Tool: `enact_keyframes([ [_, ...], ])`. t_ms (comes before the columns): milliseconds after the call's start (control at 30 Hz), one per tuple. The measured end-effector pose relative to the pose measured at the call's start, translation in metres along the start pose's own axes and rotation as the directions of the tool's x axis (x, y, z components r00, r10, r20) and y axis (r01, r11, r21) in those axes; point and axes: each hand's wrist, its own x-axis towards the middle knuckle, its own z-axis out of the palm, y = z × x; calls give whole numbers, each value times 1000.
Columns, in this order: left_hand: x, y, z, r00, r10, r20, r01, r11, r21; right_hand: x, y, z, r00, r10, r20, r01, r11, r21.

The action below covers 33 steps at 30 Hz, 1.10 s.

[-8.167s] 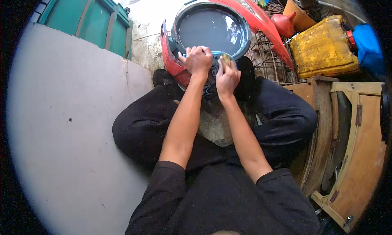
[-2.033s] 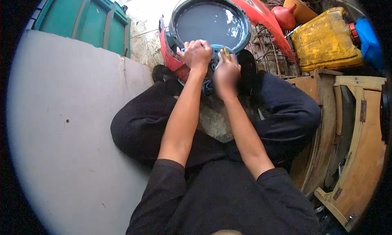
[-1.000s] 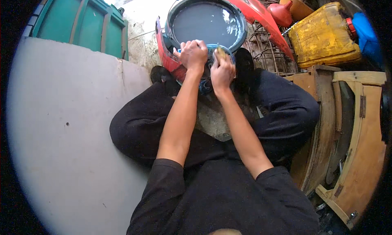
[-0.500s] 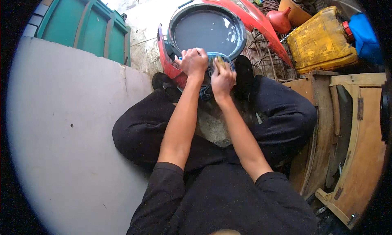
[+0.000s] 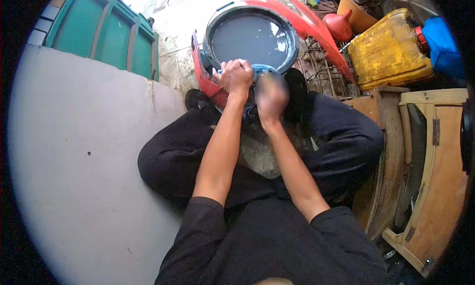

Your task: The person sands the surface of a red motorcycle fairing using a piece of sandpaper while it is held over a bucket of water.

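My left hand [image 5: 235,77] is closed at the near rim of a large dark bucket [image 5: 210,51] of grey, cloudy water. Its fingers are wrapped around the edge of a blue-rimmed piece [image 5: 263,67], whose kind is mostly hidden by my hands. Close beside it, my right hand [image 5: 271,98] is blurred. A yellowish, sponge-like pad [image 5: 268,79] shows faintly at its fingertips, pressed against the blue-rimmed piece. Below the hands hangs something dark and bluish, too shadowed to name.
Red curved plastic panels [image 5: 312,30] lie around the bucket. To the right are a yellow jerrycan [image 5: 388,50], a red funnel [image 5: 339,25], metal rods and wooden furniture parts [image 5: 435,161]. A grey board [image 5: 89,186] and green panels [image 5: 94,30] stand at the left.
My right hand has shifted slightly downward and right and is now blurred. The left hand stays nearly in place. The reflections on the water have changed.
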Motion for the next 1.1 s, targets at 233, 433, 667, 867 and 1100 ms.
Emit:
enact_keyframes([
  [233, 3, 4, 4, 1000, 17, 7, -17, 1000, 25, 23, -4, 1, 998, 55, 32, -54, 998, -38],
  [433, 2, 2, -1, 1000, -1, 1, 1, 1000, 18, -16, 7, -8, 997, 44, 66, -45, 999, 8],
  [667, 2, 0, 0, 1000, -2, -19, 2, 1000, -1, -1, 7, 4, 999, -36, -30, 36, 999, -29],
  [867, 0, 2, 3, 1000, 13, -9, -13, 1000, 16, 31, -2, 0, 999, -26, -33, 26, 1000, 12],
  [1100, 1, 2, -3, 1000, 5, 2, -5, 1000, 11, -12, 10, -7, 995, 47, 82, -49, 999, 19],
])
